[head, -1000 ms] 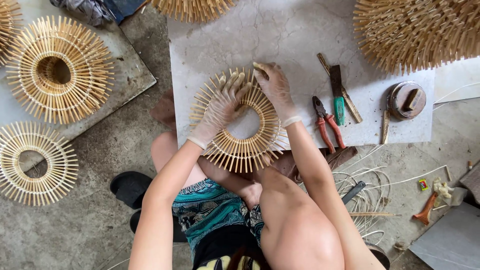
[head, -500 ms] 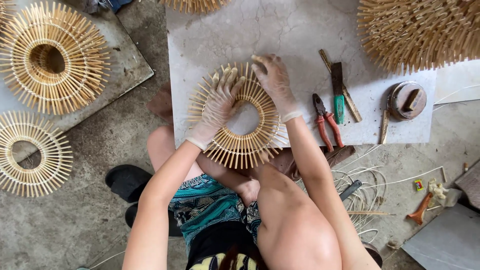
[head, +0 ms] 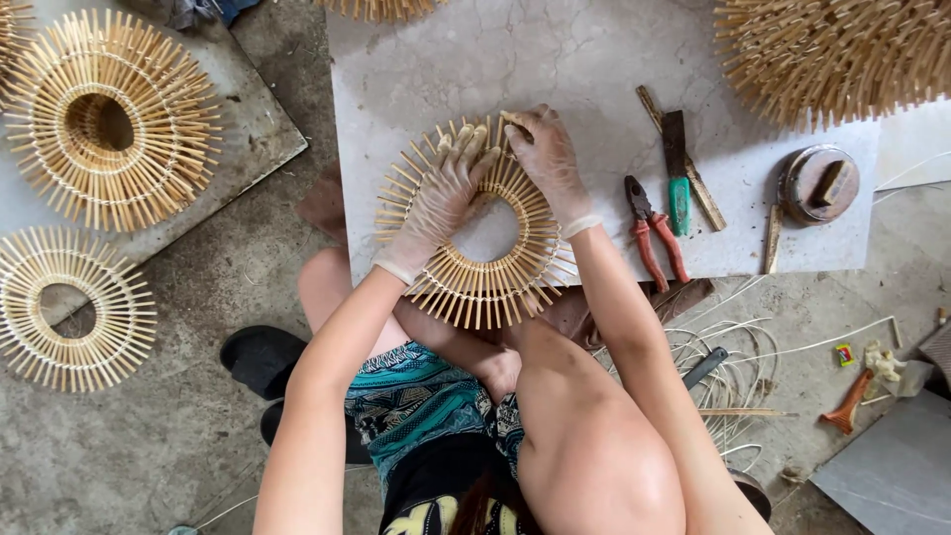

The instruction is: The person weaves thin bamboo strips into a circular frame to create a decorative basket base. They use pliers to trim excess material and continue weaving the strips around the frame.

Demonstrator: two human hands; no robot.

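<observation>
One round ring of bamboo sticks (head: 475, 267) lies at the near edge of a pale stone slab (head: 594, 59). The gloved left hand (head: 441, 193) rests spread open on its upper left rim, while the gloved right hand (head: 545, 159) pinches a stick at the top. Red-handled pliers (head: 654, 238) lie just beside, to the right.

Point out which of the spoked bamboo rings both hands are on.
The bamboo ring on the stone slab, under left hand and right hand; the others lie untouched aside.
</observation>
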